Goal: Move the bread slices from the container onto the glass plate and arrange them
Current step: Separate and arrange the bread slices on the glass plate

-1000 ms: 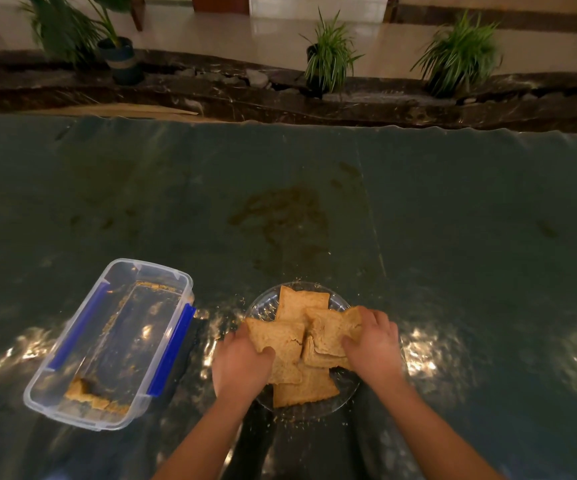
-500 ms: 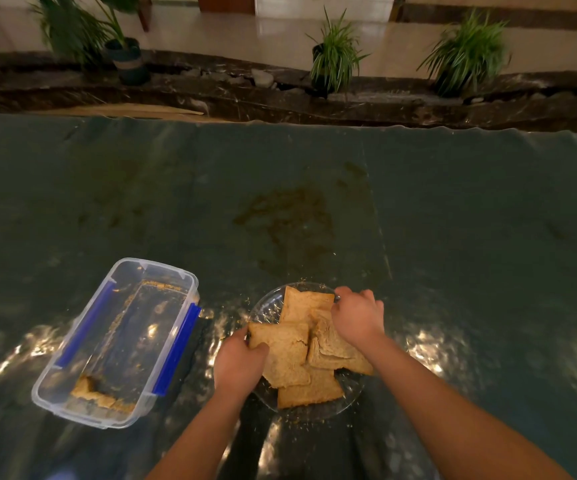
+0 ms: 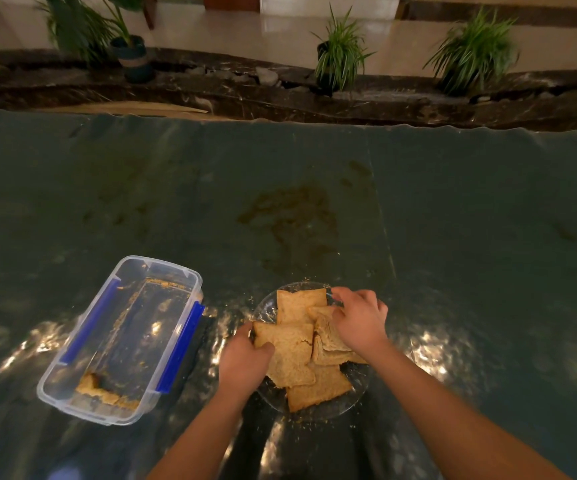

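Note:
Several brown bread slices (image 3: pixel 292 351) lie overlapping on the round glass plate (image 3: pixel 266 308) near the table's front edge. My left hand (image 3: pixel 244 363) grips the left edge of the middle slice, thumb on top. My right hand (image 3: pixel 359 318) rests on the plate's right side, fingers pinching the top of a slice (image 3: pixel 327 332) there. The clear plastic container (image 3: pixel 121 339) with blue clips stands open to the left of the plate. Only a bread scrap (image 3: pixel 100 389) and crumbs show in its near end.
The table (image 3: pixel 453 220) wears a dark green glossy cover with a brown stain (image 3: pixel 290 220) beyond the plate. Crumbs lie around the plate. Past the far edge run a dark stone ledge and potted plants (image 3: pixel 340 51).
My right hand has moved from the plate's lower right up to its upper right, shifting the slices there. My left hand stays on the middle slice.

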